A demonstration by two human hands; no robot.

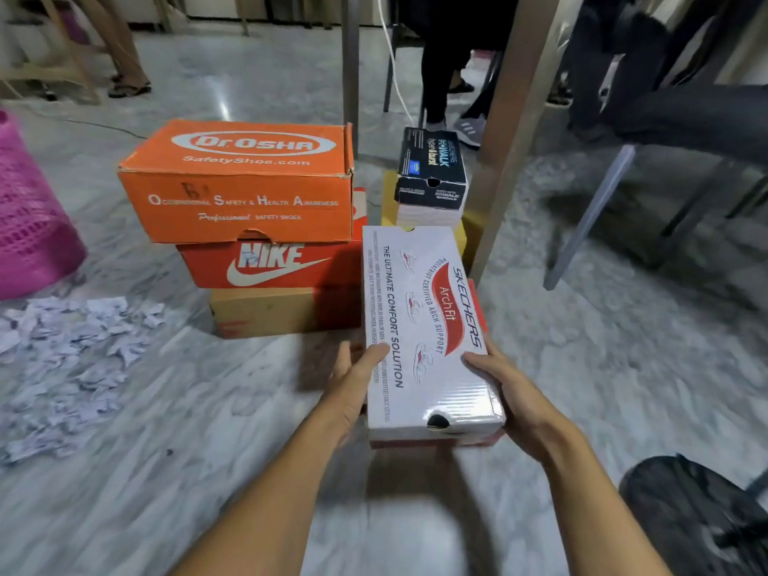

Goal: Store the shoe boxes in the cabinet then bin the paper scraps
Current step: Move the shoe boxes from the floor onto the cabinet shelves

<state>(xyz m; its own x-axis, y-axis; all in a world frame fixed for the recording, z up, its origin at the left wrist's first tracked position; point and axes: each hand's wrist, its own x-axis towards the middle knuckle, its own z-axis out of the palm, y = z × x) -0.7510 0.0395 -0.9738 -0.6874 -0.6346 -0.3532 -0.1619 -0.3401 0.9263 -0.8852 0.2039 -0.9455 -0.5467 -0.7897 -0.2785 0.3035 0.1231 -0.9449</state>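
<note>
Item held: white rectangular cardboard Skechers shoe box (428,326) with red arch emblem, lid on, long axis pointing away from the person. Left hand (353,384) clasps the box's near left side, thumb laid on the lid edge, fingers tucked under and out of sight. Right hand (503,388) clasps the near right side, fingers curled along the lid edge.

Beyond the left fingertips: a stack of three boxes on the grey marble floor (602,367): orange Dr. Osha cardboard shoe box (241,185) on top, red Nike shoe box (270,264) beneath, plain brown cardboard box (282,311) at the bottom.

Beyond the held box's far end: black Skechers Go Walk shoe box (432,168) atop a yellow box (390,201).

Far left of the left hand: scattered pile of white paper scraps (70,359), near a pink plastic mesh basket (29,218).
</note>
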